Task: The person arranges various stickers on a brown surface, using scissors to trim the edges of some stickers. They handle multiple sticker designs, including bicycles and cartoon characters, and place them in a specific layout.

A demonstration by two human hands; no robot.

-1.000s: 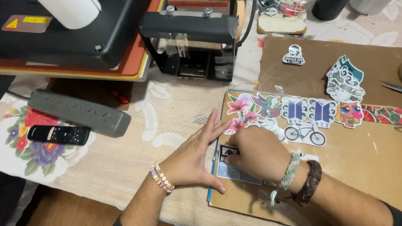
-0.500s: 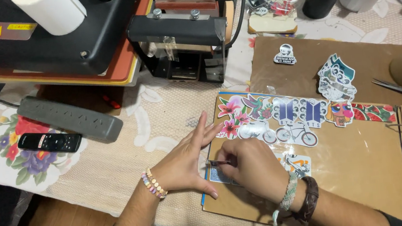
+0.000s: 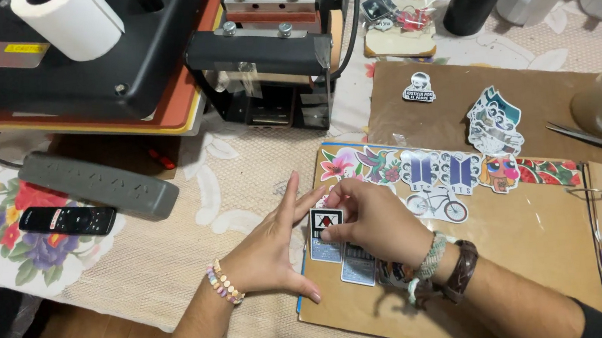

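Both hands (image 3: 280, 249) (image 3: 373, 221) pinch sticker (image 3: 325, 224); lower stickers (image 3: 360, 266) half hidden.

A small square sticker (image 3: 326, 222), black and white with a red mark, is held up between the fingertips of both hands over the brown board (image 3: 517, 243). Below it, two pale blue rectangular stickers (image 3: 359, 263) lie flat. A row of colourful stickers (image 3: 435, 170) (flowers, a bicycle, cartoon faces) is stuck along the board's top edge. A yellow triangle warning label (image 3: 9, 52) is seen on the black press.
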